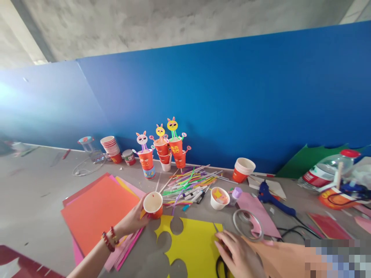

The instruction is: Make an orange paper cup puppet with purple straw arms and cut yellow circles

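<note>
L. hand has fingers closed round the side of a red paper cup, mouth up, just beyond the upper L. corner of the yellow sheet; side grip appears chosen to leave the rim unobstructed. R. hand is over the scissors, blades on the sheet, fingers curled at the handles; from this angle cannot tell if they grip or merely rest. Sheet lies flat w/ round cut-outs along its L. side, presumably taken from the edge to save stock. White tub holds cut bits, prob. to stop them scattering. Straws lie loose, approx. centre, within reach of both hands. Animal-topped cups stand nr. the blue panel, prob. to keep them out of the work area.
</note>
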The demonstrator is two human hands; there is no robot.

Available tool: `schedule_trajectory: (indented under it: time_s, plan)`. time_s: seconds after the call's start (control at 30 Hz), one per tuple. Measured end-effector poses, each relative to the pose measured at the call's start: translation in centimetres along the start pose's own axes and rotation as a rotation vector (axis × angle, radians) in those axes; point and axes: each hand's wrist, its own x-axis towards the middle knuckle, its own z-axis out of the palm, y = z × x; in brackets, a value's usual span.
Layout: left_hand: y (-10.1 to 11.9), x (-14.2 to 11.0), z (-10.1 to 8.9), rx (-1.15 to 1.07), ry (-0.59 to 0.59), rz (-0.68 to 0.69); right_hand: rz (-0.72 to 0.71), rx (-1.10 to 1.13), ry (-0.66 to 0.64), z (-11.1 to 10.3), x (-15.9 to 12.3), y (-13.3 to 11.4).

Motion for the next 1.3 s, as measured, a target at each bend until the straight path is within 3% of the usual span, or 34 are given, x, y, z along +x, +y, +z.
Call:
schedule_trajectory:
  time_s: [0.27,0.53,1.3]
  plan:
    - [-1.5,4.1,-1.3,0.073,0.172,-0.042,-0.012,0.031,0.018,-0.1,0.5,-0.1]
    - [-1.3,6.7,-0.9,0.294,0.027,0.035,0.036,0.074,-0.01,0.3,0.3,0.0]
    - [0.0,9.4,-1.7,0.555,-0.131,-0.024,0.066,0.127,-0.061,0.6,0.5,0.3]
